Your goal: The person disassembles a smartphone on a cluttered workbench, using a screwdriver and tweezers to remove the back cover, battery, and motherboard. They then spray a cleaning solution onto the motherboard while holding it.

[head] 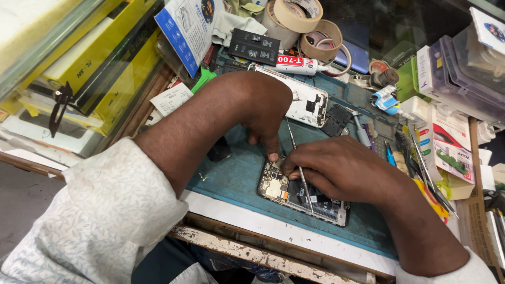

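Right hand (342,168) is gripping thin tweezers (299,168) closed between the fingers, tips resting on an opened phone (294,194). Left hand (263,113) is pressing one fingertip onto the phone's upper end, fingers curled, holding nothing. Phone is lying on the blue mat (236,173) near the bench's front edge.

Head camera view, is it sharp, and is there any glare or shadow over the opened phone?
Head view: sharp on the opened phone and both hands, left hand, right hand; light is even, with soft shadow under the hands; glare on the glass counter top at upper right; edges bend slightly from the wide lens.
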